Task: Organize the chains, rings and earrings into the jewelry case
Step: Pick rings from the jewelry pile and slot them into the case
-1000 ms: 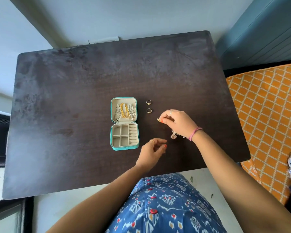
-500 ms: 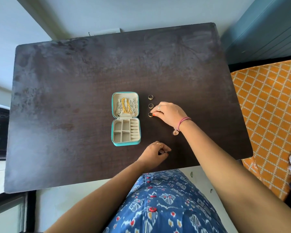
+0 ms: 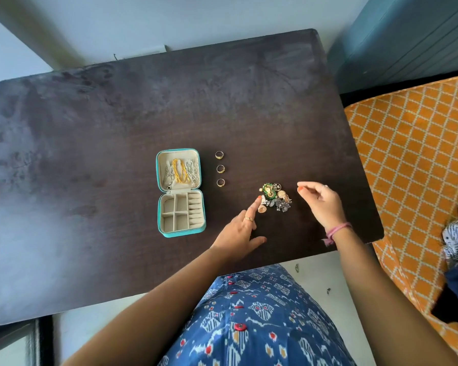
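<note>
The jewelry case (image 3: 180,192) lies open on the dark table (image 3: 90,128), lid flat at twelve o'clock and the divided tray at six. The chains (image 3: 180,171) are already in the lid, gold between silver. At three o'clock from the lid, three rings (image 3: 220,169) stand in a neat column, apart from one another. Further toward four o'clock is the pile of earrings (image 3: 275,197), green, gold and dark silver pieces tangled together.

The left hand (image 3: 238,231) comes in from seven o'clock of the pile, index finger straight and its tip just at the edge, gripping nothing. The right hand (image 3: 320,200) hovers at three o'clock of the pile, fingers loosely curled; it looks empty, though something tiny at the fingertips would be hard to tell from here.

Handling, as I judge it: everything is light and stiff, but the earrings probably snag on each other. Best to tease one loose by its body with a thumb-and-finger pinch. The rings are smooth and could roll; pinch across the band and drop them into the roll slots.
</note>
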Demonstrator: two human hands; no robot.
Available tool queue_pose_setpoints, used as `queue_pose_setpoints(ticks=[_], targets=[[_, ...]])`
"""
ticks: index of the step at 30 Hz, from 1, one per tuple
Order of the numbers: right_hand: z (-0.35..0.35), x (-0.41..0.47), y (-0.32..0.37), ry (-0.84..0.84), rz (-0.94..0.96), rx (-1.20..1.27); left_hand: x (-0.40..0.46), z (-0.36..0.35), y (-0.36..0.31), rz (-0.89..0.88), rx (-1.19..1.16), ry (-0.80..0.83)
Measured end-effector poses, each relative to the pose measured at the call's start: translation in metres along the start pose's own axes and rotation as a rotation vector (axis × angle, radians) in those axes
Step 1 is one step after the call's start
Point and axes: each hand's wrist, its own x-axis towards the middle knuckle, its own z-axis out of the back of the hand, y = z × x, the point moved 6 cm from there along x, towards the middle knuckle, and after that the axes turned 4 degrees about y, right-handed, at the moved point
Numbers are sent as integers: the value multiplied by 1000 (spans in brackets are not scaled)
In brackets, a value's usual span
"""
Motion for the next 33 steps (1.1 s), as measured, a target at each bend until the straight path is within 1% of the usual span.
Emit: queue_pose_setpoints(ticks=[2, 4, 8, 11, 14, 16, 21, 24, 28, 33], targets=[[1, -1, -6, 1, -9, 28, 7, 2, -4, -5, 43, 6], [-1, 1, -3, 42, -11, 32, 14, 2, -10, -21, 73, 9], [-9, 7, 6, 136, 28, -146, 25, 2, -15, -20, 123, -7], [-9, 14, 11, 77, 42, -183, 30, 5, -14, 8, 117, -67], [-10, 21, 18, 40, 102, -263, 34, 4, -15, -12, 197, -100], [-13, 25, 23, 75, 146, -336, 36, 2, -13, -20, 260, -123], [-17, 39, 35, 180, 186, -464, 34, 1, -13, 23, 325, -198], [-20, 43, 43, 191, 208, -535, 33, 0, -14, 40, 336, -231], [-16, 47, 43, 141, 183, -465, 35, -1, -11, 67, 303, -225], [-16, 43, 42, 163, 264, -470, 34, 0, -16, 73, 309, -221]])
